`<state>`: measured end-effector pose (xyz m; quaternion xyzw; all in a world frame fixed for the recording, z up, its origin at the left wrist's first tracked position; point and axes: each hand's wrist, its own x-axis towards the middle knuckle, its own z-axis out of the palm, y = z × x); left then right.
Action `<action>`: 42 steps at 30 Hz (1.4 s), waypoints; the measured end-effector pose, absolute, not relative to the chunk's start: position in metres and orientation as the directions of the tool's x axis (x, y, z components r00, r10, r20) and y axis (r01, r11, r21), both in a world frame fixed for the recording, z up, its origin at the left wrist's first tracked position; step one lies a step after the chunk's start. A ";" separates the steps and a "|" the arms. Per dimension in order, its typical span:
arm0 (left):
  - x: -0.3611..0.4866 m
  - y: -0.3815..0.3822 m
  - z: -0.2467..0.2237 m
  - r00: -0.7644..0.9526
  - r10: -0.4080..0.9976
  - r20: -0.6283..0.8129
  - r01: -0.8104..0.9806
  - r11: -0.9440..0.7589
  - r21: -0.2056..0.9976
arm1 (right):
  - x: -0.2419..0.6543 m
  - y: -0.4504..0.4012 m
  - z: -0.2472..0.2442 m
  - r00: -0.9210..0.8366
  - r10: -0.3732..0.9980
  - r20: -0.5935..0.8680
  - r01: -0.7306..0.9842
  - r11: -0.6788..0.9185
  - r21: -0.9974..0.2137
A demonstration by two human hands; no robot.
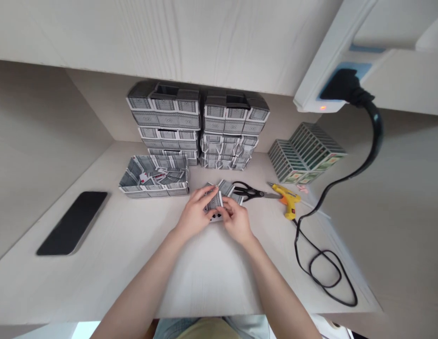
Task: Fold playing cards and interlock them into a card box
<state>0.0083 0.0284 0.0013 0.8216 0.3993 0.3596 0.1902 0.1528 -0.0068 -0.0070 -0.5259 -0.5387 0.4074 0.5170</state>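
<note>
Both hands meet at the middle of the white desk over a few grey-patterned playing cards (215,201). My left hand (195,210) grips the cards from the left, thumb below and fingers on top. From the right, my right hand (236,218) pinches their lower right edge between thumb and fingers. More patterned cards (226,188) lie just behind the fingers, partly covered. Black-handled scissors (252,192) rest right beside them, blades pointing right. To the left stands an open box made of cards (153,190), with loose folded cards (164,176) inside.
Stacked card boxes (169,113) stand along the back wall, under a low shelf. A yellow glue gun (288,199) lies right, its black cord (325,282) looped on the desk. Green-striped boxes (305,153) fill the back right corner. A phone (73,222) lies left; a power strip (332,80) hangs upper right.
</note>
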 end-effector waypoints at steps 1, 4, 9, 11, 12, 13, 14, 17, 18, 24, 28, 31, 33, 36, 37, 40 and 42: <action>0.008 0.028 0.002 0.440 0.785 0.435 0.523 -0.618 0.587 | 0.153 -0.006 -0.007 0.087 0.990 0.111 0.119 0.100 -0.988; 0.008 0.027 0.006 0.477 0.776 0.413 0.525 -0.628 0.575 | 0.153 -0.003 -0.005 0.093 0.995 0.031 -0.012 0.033 -0.999; 0.010 0.028 0.009 0.395 0.827 0.401 0.399 -0.547 0.736 | 0.154 0.000 0.004 0.050 0.995 -0.082 -0.131 -0.075 -0.988; 0.011 0.029 0.005 0.294 0.894 0.338 0.315 -0.424 0.849 | 0.154 -0.001 0.007 0.018 0.995 -0.097 -0.148 -0.094 -0.985; 0.011 0.030 0.003 0.230 0.933 0.276 0.311 -0.340 0.888 | 0.154 -0.001 0.008 0.005 0.995 -0.101 -0.150 -0.099 -0.984; 0.012 0.031 0.001 0.170 0.960 0.222 0.339 -0.269 0.902 | 0.153 -0.002 0.008 -0.005 0.995 -0.102 -0.145 -0.102 -0.984; 0.013 0.031 0.000 0.140 0.974 0.180 0.369 -0.220 0.903 | 0.152 -0.003 0.008 -0.011 0.995 -0.101 -0.134 -0.102 -0.986; 0.017 0.026 0.000 0.144 0.983 0.110 0.418 -0.161 0.894 | 0.148 -0.005 0.005 -0.003 0.996 -0.088 -0.062 -0.088 -0.994; 0.019 0.023 0.002 0.160 0.982 0.104 0.431 -0.164 0.887 | 0.147 -0.006 0.004 0.013 0.997 -0.082 -0.033 -0.082 -0.996; 0.031 0.006 0.007 0.184 0.952 0.244 0.626 -0.305 0.718 | 0.141 -0.010 0.001 0.126 0.992 -0.021 0.051 -0.028 -0.998; 0.034 0.003 0.004 0.163 0.948 0.274 0.662 -0.311 0.682 | 0.139 -0.011 0.002 0.188 0.982 -0.014 0.074 -0.028 -0.997; 0.035 0.002 0.003 0.144 0.943 0.301 0.675 -0.316 0.667 | 0.137 -0.012 0.003 0.229 0.973 -0.019 0.088 -0.040 -0.995; 0.035 0.001 0.004 0.133 0.934 0.332 0.677 -0.330 0.658 | 0.136 -0.013 0.004 0.245 0.970 0.001 0.114 -0.028 -0.993; 0.035 -0.002 0.004 0.116 0.914 0.388 0.677 -0.359 0.642 | 0.134 -0.014 0.006 0.259 0.965 0.033 0.161 -0.010 -0.987; 0.035 -0.002 0.003 0.113 0.904 0.413 0.678 -0.374 0.633 | 0.134 -0.015 0.006 0.265 0.964 0.040 0.177 -0.008 -0.984; 0.034 -0.003 0.000 0.109 0.860 0.498 0.680 -0.430 0.594 | 0.134 -0.016 0.003 0.276 0.956 0.098 0.273 0.019 -0.962; 0.033 -0.004 -0.002 0.105 0.837 0.537 0.675 -0.457 0.580 | 0.134 -0.017 0.001 0.277 0.947 0.164 0.377 0.050 -0.925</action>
